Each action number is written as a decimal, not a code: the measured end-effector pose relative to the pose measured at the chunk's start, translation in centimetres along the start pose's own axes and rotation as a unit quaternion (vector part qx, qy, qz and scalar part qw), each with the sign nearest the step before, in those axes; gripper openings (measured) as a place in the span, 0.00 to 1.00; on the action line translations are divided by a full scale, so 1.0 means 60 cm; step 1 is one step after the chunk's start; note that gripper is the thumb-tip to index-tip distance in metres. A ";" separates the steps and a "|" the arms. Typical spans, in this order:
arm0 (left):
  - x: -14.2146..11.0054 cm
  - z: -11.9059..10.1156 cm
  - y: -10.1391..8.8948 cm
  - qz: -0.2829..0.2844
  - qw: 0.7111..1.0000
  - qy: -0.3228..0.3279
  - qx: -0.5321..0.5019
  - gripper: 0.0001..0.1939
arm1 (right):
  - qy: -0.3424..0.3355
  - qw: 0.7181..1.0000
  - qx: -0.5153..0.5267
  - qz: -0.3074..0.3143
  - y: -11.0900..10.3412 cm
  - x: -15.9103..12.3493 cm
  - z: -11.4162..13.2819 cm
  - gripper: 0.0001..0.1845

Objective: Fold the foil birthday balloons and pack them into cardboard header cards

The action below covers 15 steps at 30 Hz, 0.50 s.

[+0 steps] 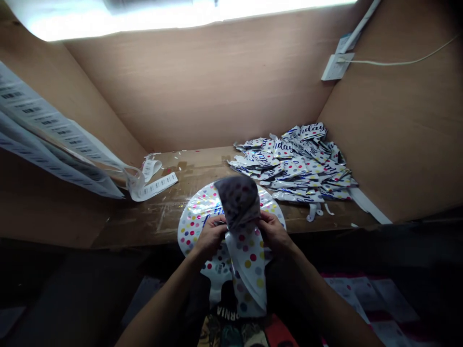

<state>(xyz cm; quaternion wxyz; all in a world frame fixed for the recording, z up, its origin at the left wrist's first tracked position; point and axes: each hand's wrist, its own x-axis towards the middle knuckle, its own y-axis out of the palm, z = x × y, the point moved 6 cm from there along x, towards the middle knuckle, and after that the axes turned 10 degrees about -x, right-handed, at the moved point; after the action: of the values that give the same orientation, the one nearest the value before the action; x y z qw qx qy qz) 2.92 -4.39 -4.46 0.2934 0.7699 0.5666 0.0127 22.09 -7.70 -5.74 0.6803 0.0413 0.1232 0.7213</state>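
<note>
My left hand (211,236) and my right hand (272,231) both grip a folded white foil balloon with coloured dots (243,226) at the near edge of the wooden table (155,217). The balloon's upper part stands up blurred between my hands and its lower part hangs toward my lap. Under it lies a flat round dotted foil balloon (193,217), spread open on the table with blue lettering partly hidden. Fingers of both hands are closed on the folded balloon.
A heap of several folded dotted balloons with blue script (300,166) covers the table's right rear. Barcode label strips (47,140) hang in from the left and curl onto the table (154,185). Brown board walls enclose the space; a wall socket (336,65) with cable sits upper right.
</note>
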 end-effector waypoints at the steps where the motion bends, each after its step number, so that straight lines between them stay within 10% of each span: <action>1: 0.000 -0.001 -0.002 -0.005 1.000 -0.002 -0.023 0.13 | -0.024 0.999 -0.029 -0.007 -0.006 0.003 0.006 0.07; 6: -0.018 0.025 0.011 0.066 0.992 -0.098 -0.039 0.25 | -0.129 0.975 -0.175 -0.042 -0.031 0.022 0.025 0.11; 10: -0.038 0.053 0.019 0.096 0.987 -0.113 0.069 0.21 | -0.022 0.991 -0.113 -0.064 -0.042 0.019 -0.010 0.15; 15: -0.042 0.048 0.011 0.040 0.996 -0.038 0.076 0.21 | 0.091 0.994 -0.036 0.055 -0.004 -0.020 -0.057 0.26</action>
<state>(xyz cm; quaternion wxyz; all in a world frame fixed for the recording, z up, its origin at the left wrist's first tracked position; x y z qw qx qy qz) 3.58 -7.96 -5.75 0.2542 0.8120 0.5232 -0.0482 21.64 -9.29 -8.95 0.6266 -0.0426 0.1558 0.7624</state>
